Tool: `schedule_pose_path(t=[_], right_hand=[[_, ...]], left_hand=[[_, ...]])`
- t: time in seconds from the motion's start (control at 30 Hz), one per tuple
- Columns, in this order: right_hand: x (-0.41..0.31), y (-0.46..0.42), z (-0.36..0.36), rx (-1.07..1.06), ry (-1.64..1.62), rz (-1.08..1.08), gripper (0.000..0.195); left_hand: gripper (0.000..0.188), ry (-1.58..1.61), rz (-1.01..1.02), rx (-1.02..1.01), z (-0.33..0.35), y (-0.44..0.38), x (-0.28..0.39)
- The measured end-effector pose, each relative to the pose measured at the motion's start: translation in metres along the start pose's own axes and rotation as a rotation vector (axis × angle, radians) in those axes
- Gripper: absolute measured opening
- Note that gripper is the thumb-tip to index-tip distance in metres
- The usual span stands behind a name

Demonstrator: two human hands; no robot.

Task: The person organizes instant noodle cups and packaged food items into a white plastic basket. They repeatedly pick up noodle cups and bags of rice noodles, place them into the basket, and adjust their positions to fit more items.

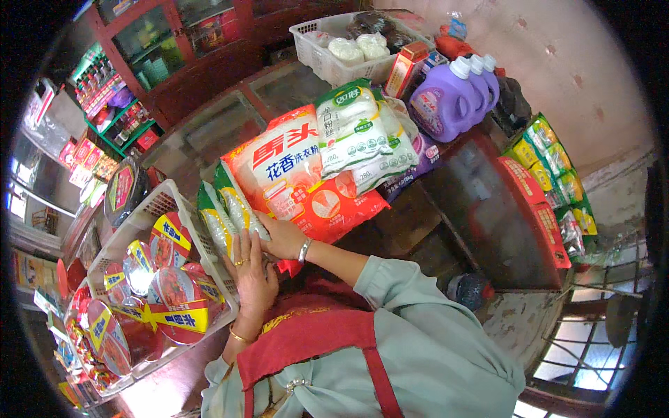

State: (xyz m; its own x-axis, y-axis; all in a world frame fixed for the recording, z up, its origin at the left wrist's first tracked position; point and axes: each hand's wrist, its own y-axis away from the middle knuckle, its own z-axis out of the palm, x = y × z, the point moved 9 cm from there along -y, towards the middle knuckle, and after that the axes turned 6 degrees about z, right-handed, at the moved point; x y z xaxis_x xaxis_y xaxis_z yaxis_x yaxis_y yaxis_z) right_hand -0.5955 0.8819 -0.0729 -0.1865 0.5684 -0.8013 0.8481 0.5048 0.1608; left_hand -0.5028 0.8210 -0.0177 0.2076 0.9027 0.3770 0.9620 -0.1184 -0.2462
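Note:
Two green-and-white packets of glass noodles stand on edge side by side, the left packet [215, 217] against the basket and the right packet [241, 204] against a detergent bag. My left hand [253, 279] wraps the near ends of these packets, its fingers laid over them. My right hand [285, 237] grips the right packet from its right side; most of its fingers are hidden. Beside it lies a large red-and-white bag of laundry powder [285, 172]. On that bag rest more noodle packets, one upper packet [350, 125] overlapping a lower packet [389, 162].
A white plastic basket [180, 196] of red instant-noodle bowls [177, 303] stands at left. Behind are another white basket [319, 60] with bagged goods, a tall carton [406, 68] and purple detergent jugs [441, 102]. A red display box [533, 204] of small packets sits on the counter's right edge.

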Motion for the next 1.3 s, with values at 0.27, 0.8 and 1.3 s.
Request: schedule_pose_path(t=[0.27,0.8,1.3], right_hand=[[-0.001,0.004,0.0,0.049,0.008,-0.011,0.068],[-0.034,0.032,-0.101,-0.102,-0.219,-0.25,0.05],[0.157,0.072,-0.342,0.54,-0.202,0.187,0.046]], left_hand=[[0.082,0.021,0.039,0.026,0.0,0.003,0.0],[0.077,0.075,-0.058,-0.074,-0.01,-0.004,0.008],[0.061,0.504,0.166,-0.109,0.028,-0.184,0.149]])
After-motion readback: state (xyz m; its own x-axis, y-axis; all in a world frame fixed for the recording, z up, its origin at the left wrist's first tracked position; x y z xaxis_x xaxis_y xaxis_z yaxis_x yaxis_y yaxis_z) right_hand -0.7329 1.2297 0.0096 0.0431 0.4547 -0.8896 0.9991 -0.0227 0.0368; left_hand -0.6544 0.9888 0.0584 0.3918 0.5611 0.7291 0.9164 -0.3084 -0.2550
